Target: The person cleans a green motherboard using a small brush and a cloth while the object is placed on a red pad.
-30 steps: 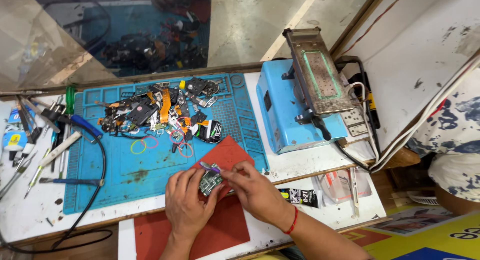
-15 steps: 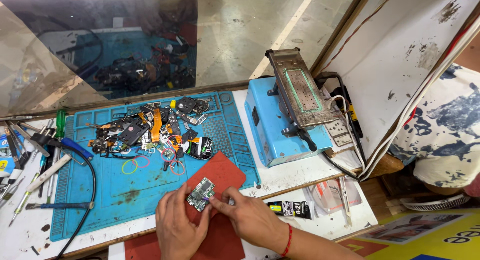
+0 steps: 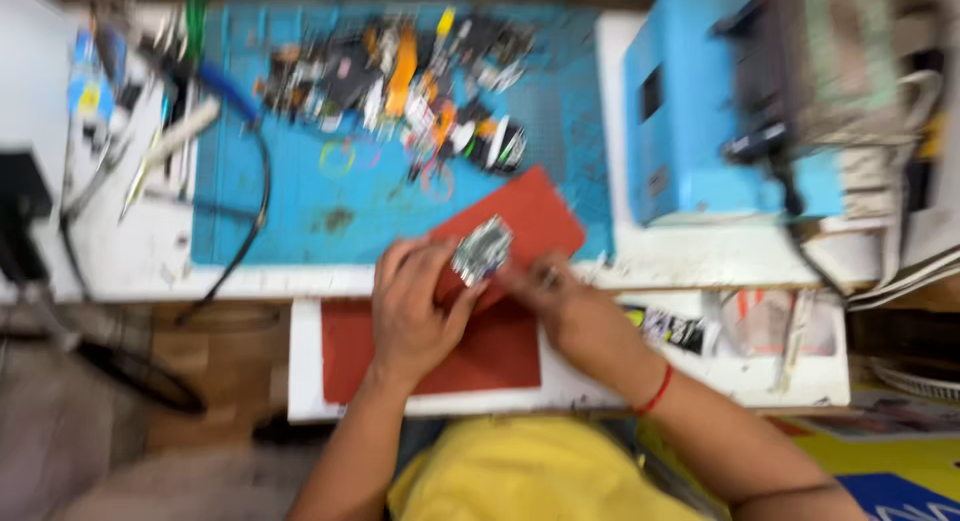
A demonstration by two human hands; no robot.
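- My left hand (image 3: 415, 316) gripped the small circuit board (image 3: 482, 251) at its near-left edge, thumb and fingers pinched on it, holding it just above the red mat (image 3: 520, 221).
- My right hand (image 3: 560, 301) came in from the right, fingers curled together close to the board's near-right corner; the blur kept me from telling whether they pinched a thin tool or only touched the board.
- The board lay between the two hands, slightly farther out than both, its long axis tilted from near-left up to far-right. The left hand was the one actually carrying it; the right sat just beside it.
- A second red pad (image 3: 480, 356) lay under my wrists on the near white tray (image 3: 305, 366).
- Beyond the red mat spread the blue work mat (image 3: 300, 206) on the bench (image 3: 120, 256), with a heap of loose parts and orange flex strips (image 3: 410, 81) at its far side.
- Far left were tweezers and hand tools (image 3: 150, 151), with a black cable (image 3: 255, 211) looping toward me.
- To the right stood a blue machine (image 3: 690, 111).
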